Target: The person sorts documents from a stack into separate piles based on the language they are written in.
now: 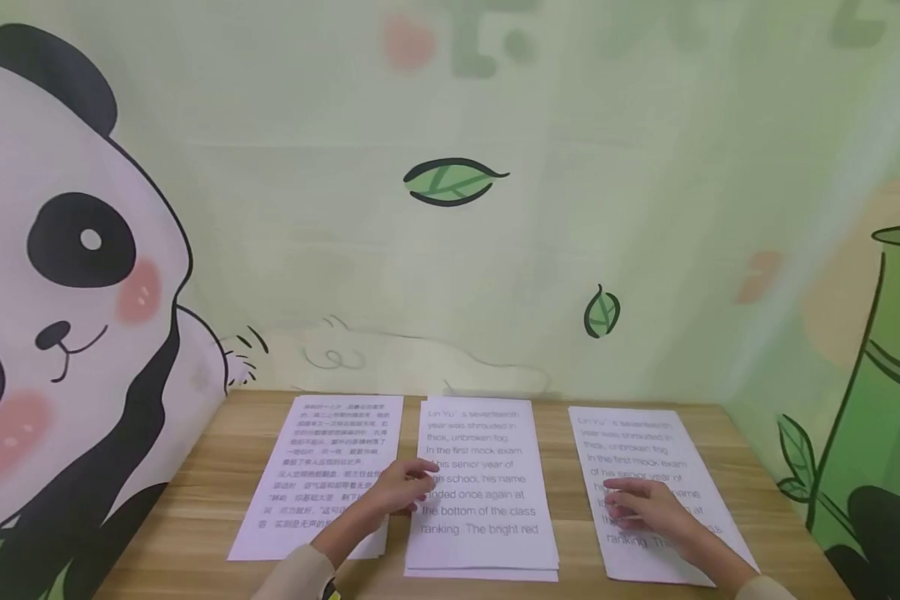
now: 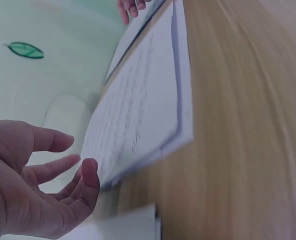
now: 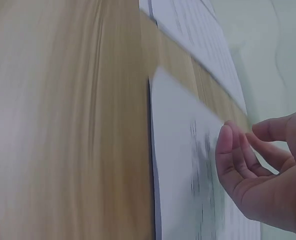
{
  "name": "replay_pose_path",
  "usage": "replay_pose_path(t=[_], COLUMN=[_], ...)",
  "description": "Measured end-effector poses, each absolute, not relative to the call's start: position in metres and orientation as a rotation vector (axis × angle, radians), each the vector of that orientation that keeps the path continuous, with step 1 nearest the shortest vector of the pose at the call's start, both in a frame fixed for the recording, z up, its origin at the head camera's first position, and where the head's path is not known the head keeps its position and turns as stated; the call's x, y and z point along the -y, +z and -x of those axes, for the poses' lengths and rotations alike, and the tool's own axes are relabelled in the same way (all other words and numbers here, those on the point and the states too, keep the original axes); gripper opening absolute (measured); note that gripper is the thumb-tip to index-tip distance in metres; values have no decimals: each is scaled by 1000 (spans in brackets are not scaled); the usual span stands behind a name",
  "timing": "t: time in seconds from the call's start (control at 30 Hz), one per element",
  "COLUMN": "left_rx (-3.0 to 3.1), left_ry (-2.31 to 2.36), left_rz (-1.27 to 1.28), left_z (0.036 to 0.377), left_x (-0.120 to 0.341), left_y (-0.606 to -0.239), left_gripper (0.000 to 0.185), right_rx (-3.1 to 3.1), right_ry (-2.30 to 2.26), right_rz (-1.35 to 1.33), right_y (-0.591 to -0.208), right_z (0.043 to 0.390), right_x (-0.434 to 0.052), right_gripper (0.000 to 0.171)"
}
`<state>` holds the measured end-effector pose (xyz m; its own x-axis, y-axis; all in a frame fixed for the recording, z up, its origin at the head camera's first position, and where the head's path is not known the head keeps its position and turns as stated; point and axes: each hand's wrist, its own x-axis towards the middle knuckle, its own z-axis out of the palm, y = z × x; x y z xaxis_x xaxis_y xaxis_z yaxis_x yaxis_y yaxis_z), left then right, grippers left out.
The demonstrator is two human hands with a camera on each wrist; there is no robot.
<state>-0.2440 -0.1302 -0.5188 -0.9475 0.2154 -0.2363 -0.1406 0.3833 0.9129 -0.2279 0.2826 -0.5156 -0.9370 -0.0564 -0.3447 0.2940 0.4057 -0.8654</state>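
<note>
Three stacks of printed paper lie in a row on the table. The left stack (image 1: pixel 322 467) bears Chinese text; the middle stack (image 1: pixel 487 500) and the right stack (image 1: pixel 630 442) carry large English text. My left hand (image 1: pixel 403 487) hovers between the left and middle stacks, covering part of both. Its fingers are loosely bent around nothing in the left wrist view. Above the right stack is my right hand (image 1: pixel 648 510), hiding some of the lower lines. The right wrist view shows its fingers (image 3: pixel 227 150) relaxed, holding nothing; whether they touch the paper I cannot tell.
Wood-grain table (image 1: pixel 562 500) shows between the stacks and along their front. Behind it hangs a pale green backdrop (image 1: pixel 307 208) with a printed panda (image 1: pixel 142 208) at left, leaves, and bamboo (image 1: pixel 855 417) at right. Sheets in the middle stack are slightly misaligned at the front edge.
</note>
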Motion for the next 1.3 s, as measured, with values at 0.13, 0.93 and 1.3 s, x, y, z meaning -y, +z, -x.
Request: replay_pose_path(t=[0.13, 0.93, 1.3], left_rx=[-2380, -2335, -2420], left_ry=[1576, 1526, 1561], left_rz=[-17, -45, -45], left_z=[238, 226, 226], left_x=[148, 154, 152], left_y=[-521, -528, -524], left_gripper=[46, 58, 49], right_rx=[-2286, -2309, -2327], right_ry=[-1543, -1397, -1471], right_rz=[-133, -25, -89], right_y=[-516, -524, -521], right_z=[230, 232, 230], right_x=[-258, -200, -196], right_gripper=[50, 46, 45])
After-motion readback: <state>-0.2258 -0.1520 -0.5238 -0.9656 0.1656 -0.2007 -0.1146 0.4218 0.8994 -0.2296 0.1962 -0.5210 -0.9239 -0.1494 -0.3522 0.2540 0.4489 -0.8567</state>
